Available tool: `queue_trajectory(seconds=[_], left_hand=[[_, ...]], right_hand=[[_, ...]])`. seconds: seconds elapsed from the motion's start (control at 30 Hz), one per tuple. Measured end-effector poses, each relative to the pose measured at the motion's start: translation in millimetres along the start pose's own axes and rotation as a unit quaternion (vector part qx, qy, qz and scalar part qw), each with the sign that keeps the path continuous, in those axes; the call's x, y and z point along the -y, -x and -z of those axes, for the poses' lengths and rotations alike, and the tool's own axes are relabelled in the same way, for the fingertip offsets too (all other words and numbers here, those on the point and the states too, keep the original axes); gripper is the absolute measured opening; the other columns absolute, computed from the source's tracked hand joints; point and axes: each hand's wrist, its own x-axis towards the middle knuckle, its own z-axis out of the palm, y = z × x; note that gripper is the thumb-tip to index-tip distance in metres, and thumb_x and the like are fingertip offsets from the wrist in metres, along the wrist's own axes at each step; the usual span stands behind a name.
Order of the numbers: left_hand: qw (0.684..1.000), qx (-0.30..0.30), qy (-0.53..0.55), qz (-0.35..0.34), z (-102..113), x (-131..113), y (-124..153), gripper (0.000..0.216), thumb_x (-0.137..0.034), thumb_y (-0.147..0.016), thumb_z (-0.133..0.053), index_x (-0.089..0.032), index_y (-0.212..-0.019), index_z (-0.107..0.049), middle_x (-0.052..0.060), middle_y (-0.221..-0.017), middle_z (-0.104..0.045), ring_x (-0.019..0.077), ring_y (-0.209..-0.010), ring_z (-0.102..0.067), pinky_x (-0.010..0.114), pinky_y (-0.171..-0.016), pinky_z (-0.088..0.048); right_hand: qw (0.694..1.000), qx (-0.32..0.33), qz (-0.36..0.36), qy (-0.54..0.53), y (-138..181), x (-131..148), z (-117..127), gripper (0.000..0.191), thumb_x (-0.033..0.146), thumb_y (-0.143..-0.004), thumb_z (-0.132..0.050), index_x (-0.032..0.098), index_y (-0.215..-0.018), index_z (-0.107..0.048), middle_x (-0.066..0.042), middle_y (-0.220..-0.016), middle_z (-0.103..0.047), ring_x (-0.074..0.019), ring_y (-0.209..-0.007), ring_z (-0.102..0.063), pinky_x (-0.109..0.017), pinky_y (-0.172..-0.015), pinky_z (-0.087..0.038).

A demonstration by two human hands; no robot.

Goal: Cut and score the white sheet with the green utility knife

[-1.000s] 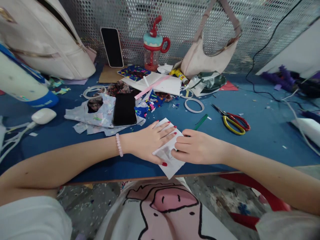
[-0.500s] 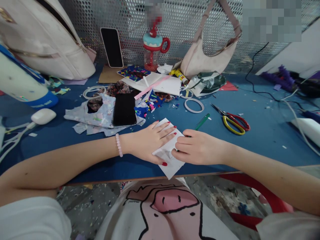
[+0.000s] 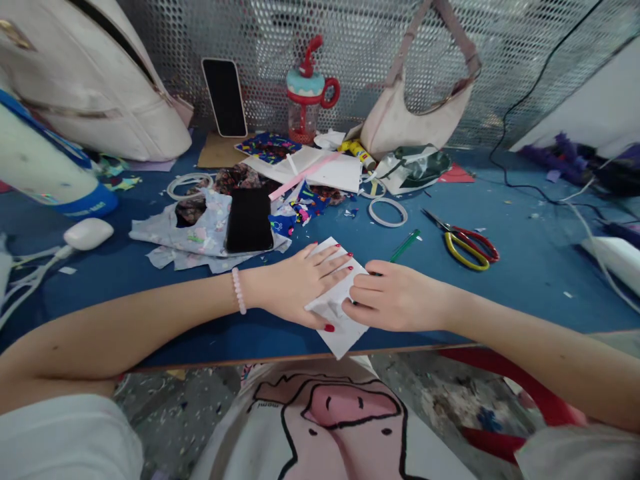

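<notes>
muted, even light covers the desk (image 3: 530, 267); soft shadow lies just near of the left hand (image 3: 295, 283); the left-edge backpack (image 3: 125, 113) stretches, the far mesh (image 3: 350, 63) blurs.

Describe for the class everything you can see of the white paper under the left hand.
The white paper looks thin and straight-edged, with faint grey shading near its middle. It lies flat at a slant on the blue table, one corner pointing toward the person at the table's front edge. The left hand is spread over its left side; the right hand, gripping a green pen-like tool, covers part of its right side.
</notes>
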Motion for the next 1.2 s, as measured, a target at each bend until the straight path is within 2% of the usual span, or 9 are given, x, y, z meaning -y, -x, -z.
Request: queue_trajectory(seconds=[0.43,0.87,1.2], left_hand=[[1.000,-0.007,0.002,0.001,-0.6,-0.7,0.0,0.096,-0.071,-0.079,-0.047,-0.006,-0.147,-0.027,0.022,-0.154,-0.021,0.0396,-0.141,-0.020,0.053,-0.111,-0.016],[1.000,0.018,-0.003,0.004,1.3,-2.3,-0.4,0.097,-0.070,-0.079,-0.049,-0.006,-0.147,-0.023,0.023,-0.154,-0.018,0.0402,-0.142,-0.017,0.056,-0.110,-0.016],[1.000,0.018,-0.014,-0.007,4.5,-2.5,-0.6,0.091,-0.066,-0.080,-0.051,-0.005,-0.145,-0.031,0.025,-0.153,-0.020,0.0419,-0.141,-0.019,0.057,-0.110,-0.019]], right_hand=[[0.999,0.030,0.015,0.006,-2.0,2.5,2.6,0.017,0.010,-0.091,-0.047,0.016,-0.080,-0.058,0.001,-0.065,-0.054,-0.0133,-0.065,-0.044,-0.032,-0.064,-0.023],[0.998,0.044,0.052,0.009,-4.5,-0.5,6.1,0.018,0.009,-0.091,-0.046,0.015,-0.083,-0.060,-0.001,-0.068,-0.059,-0.0143,-0.067,-0.048,-0.033,-0.064,-0.023],[0.998,0.061,0.014,-0.006,1.6,-1.3,0.4,0.019,0.008,-0.091,-0.043,0.015,-0.085,-0.059,0.000,-0.066,-0.055,-0.0148,-0.067,-0.047,-0.032,-0.064,-0.022]])
